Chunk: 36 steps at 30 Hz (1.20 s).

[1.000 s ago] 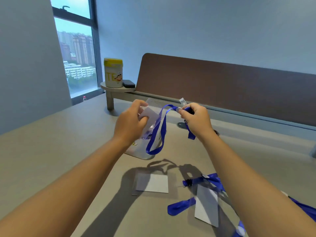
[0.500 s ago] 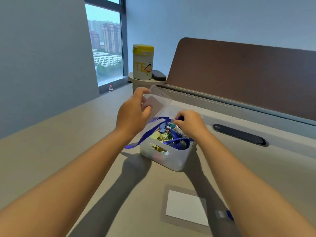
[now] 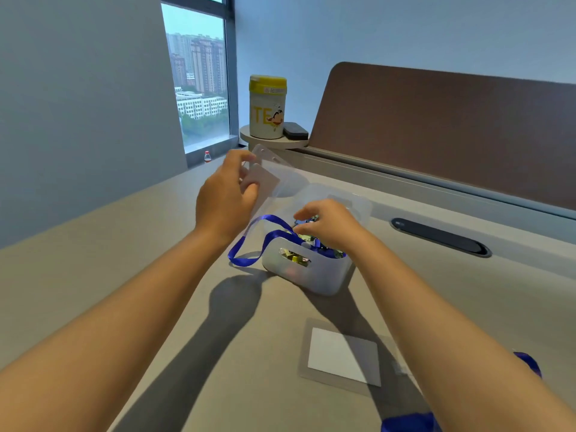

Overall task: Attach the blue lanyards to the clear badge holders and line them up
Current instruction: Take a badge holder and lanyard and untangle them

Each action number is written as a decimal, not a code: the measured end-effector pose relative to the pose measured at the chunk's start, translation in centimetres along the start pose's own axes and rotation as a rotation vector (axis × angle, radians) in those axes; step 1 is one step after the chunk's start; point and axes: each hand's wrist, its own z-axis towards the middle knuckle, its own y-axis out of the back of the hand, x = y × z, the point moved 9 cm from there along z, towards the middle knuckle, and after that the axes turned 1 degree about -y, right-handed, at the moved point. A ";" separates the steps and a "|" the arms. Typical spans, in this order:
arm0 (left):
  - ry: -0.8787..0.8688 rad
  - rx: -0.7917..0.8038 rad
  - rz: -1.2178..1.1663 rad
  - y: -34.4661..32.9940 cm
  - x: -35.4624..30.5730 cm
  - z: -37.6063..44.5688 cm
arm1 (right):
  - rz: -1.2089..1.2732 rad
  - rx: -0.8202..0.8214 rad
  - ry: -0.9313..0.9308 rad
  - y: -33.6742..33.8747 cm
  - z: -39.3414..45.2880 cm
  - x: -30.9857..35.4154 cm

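My left hand [image 3: 226, 198] holds a clear badge holder [image 3: 274, 179] with a white card, raised above the table. A blue lanyard [image 3: 249, 241] hangs over the rim of a small translucent white bin [image 3: 311, 272] and loops onto the table. My right hand [image 3: 327, 224] reaches into the bin, its fingertips curled among small clips and the lanyard's end; what they pinch is hidden. A second clear badge holder [image 3: 343, 355] with a white card lies flat near me. More blue lanyard [image 3: 405, 424] shows at the bottom edge.
A yellow-lidded canister [image 3: 268, 107] and a black case [image 3: 295, 131] stand on a small round shelf at the back. A brown divider panel [image 3: 452, 126] runs behind the beige table [image 3: 124, 260]. A black cable slot [image 3: 439, 236] sits to the right. A window is at the far left.
My right hand dropped from holding the lanyard clip in the air down into the bin. The view swung left and closer to the bin. The left hand keeps the holder raised.
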 end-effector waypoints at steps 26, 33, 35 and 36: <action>0.081 0.049 0.062 2.0 5.5 -0.9 | -0.113 -0.247 0.020 -0.4 2.7 2.2; 0.029 0.054 0.041 0.0 2.6 0.3 | -0.658 -0.263 -0.145 2.9 2.4 -3.1; 0.016 0.060 0.053 -0.6 1.9 0.3 | -0.637 -0.144 -0.143 1.9 2.5 -4.1; 0.009 0.063 0.058 -0.9 1.7 0.3 | -0.586 -0.078 -0.137 1.3 2.5 -4.3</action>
